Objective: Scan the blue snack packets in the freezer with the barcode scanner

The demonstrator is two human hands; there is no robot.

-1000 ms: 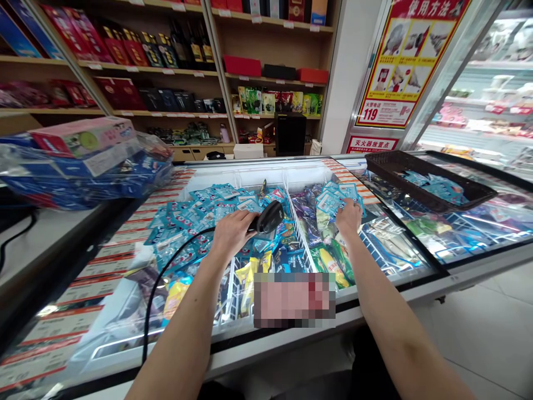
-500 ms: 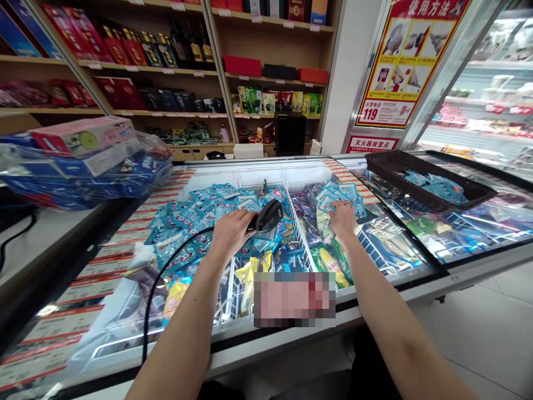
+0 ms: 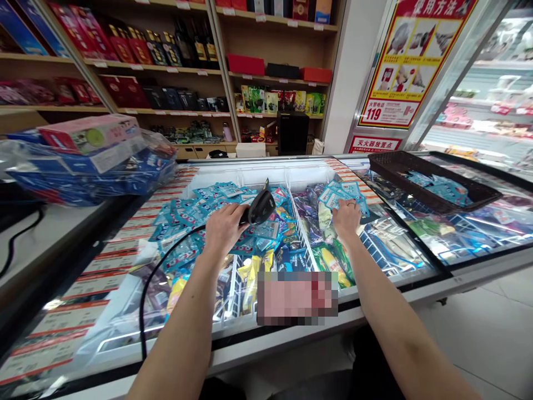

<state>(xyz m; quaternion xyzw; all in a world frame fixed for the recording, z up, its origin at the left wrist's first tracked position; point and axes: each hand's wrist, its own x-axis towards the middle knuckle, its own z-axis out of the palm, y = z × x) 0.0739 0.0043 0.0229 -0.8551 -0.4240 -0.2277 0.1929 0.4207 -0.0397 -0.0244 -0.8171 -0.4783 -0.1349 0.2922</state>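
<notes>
My left hand (image 3: 225,226) is closed around the handle of a black barcode scanner (image 3: 261,208), its head pointing up and to the right. A black cable runs from the handle toward me. Beneath the scanner, many blue flat packets (image 3: 183,213) lie in a loose heap on the freezer's glass top. On the right, a smaller fanned group of blue packets (image 3: 343,192) lies under my right hand (image 3: 348,218). The right fingers are bent down at the near edge of this group, closed on a packet; the fingertips are partly hidden.
Ice cream packs show through the freezer glass, split by white wire dividers (image 3: 300,228). A brown basket (image 3: 437,203) with blue packets stands at the right. Plastic-wrapped boxes (image 3: 95,161) sit at the left. A blurred-out item (image 3: 297,298) lies at the front edge.
The scanner head has tilted upward and shifted slightly left in my left hand. My right hand stays at the smaller packet group, its fingers moved slightly. The whole view has shifted a little.
</notes>
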